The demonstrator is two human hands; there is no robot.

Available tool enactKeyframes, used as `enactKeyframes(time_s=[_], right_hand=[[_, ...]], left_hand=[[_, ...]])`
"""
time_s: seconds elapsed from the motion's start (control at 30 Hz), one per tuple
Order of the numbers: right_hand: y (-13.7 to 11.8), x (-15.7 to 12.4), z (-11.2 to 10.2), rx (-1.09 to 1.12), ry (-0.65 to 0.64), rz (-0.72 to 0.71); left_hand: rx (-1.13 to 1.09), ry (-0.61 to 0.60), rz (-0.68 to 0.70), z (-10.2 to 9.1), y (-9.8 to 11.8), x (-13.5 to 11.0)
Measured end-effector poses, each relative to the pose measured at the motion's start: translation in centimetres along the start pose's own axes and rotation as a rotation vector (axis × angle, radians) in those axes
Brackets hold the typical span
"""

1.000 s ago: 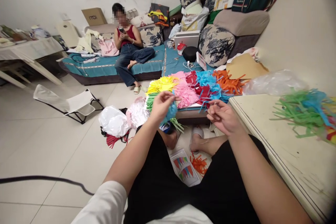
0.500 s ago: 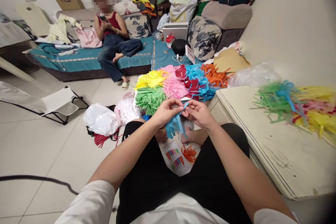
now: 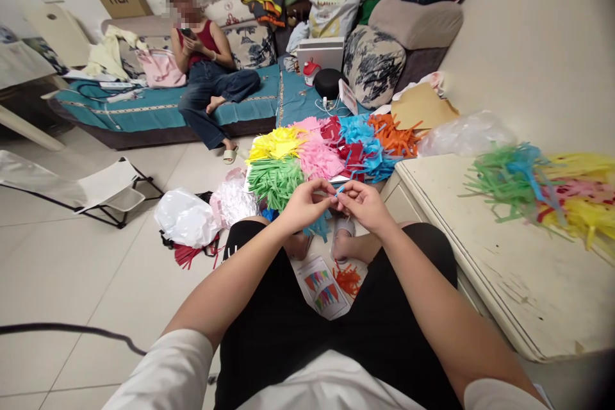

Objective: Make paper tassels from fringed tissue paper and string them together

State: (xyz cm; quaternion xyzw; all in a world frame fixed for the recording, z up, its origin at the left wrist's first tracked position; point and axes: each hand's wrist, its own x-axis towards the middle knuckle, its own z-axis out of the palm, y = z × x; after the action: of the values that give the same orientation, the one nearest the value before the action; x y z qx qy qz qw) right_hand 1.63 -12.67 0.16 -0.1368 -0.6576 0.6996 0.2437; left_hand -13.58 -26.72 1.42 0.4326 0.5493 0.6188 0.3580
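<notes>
My left hand (image 3: 307, 205) and my right hand (image 3: 364, 206) meet above my knees, thumbs and fingertips pinched close together. Between them is a blue paper tassel (image 3: 317, 227); its twisted top shows at my fingertips, and its fringe hangs down behind my left hand, partly hidden. Just beyond my hands lie piles of fringed paper: green (image 3: 275, 180), yellow (image 3: 277, 143), pink (image 3: 321, 157), dark red, blue (image 3: 358, 131) and orange (image 3: 394, 136). On the floor between my feet are a printed sheet (image 3: 323, 288) with pictures of coloured tassels and an orange tassel (image 3: 348, 278).
Several coloured tassels (image 3: 571, 195) lie on the cream cabinet (image 3: 480, 230) at my right. White plastic bags (image 3: 185, 218) sit on the floor at left, near a folding chair (image 3: 113, 186). A person (image 3: 204, 57) sits on the sofa (image 3: 158, 109) holding a phone.
The blue fringe has swung down and back behind my left hand, so less of it shows. My fingers have shifted slightly at the twisted top.
</notes>
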Motion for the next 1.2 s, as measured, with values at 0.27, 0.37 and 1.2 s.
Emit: enactKeyframes(time_s=[0.27, 0.37, 1.2], right_hand=[[0.2, 0.2, 0.4, -0.096, 0.015, 0.031], [0.7, 0.2, 1.1, -0.110, 0.040, 0.016], [2.3, 0.5, 1.3, -0.080, 0.105, -0.107]], left_hand=[[0.335, 0.025, 0.230, 0.1, -0.9, -0.2], [0.666, 0.061, 0.358, 0.0, -1.0, -0.4], [0.586, 0.187, 0.424, -0.4, -1.2, 0.0]])
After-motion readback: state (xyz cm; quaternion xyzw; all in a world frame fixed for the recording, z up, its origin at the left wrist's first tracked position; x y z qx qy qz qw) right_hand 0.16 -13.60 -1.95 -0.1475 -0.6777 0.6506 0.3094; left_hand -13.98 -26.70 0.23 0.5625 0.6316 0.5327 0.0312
